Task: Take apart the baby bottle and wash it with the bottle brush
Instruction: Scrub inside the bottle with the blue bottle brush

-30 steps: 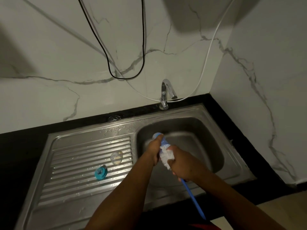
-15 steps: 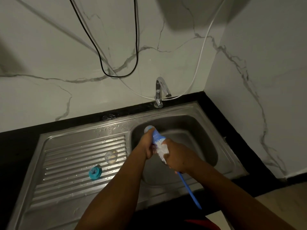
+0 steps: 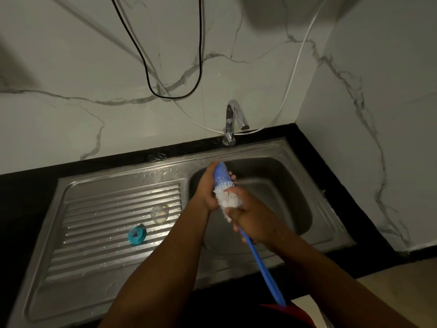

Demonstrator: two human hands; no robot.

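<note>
I am holding both hands together over the sink [image 3: 290,183], working the brush against the bottle. My left hand [image 3: 207,194] is gripping the blue bottle [image 3: 222,176] round its body, base pointing away from me and the mouth turned back toward me. My right hand [image 3: 251,220] is clamping the brush [image 3: 229,200] high on its blue handle, right behind the white bristles. The rest of the handle is trailing down toward my body. The bristles are bunching at the bottle's mouth. I cannot tell how much of the brush head is sitting inside.

I am reading the taking-apart as done. The clear teat [image 3: 159,214] is lying on the ribbed draining board [image 3: 94,252], and the teal ring [image 3: 136,236] is lying near it, both well apart from my hands. The scrubbing of the bottle is what I am judging to be in hand now.

What I am counting as left is finishing the inside of the bottle, brushing the teat and the ring, and rinsing everything. No water is showing from the tap [image 3: 233,121] behind the sink. Drops are sitting on the steel, and the black surface [image 3: 28,185] is running round it.
</note>
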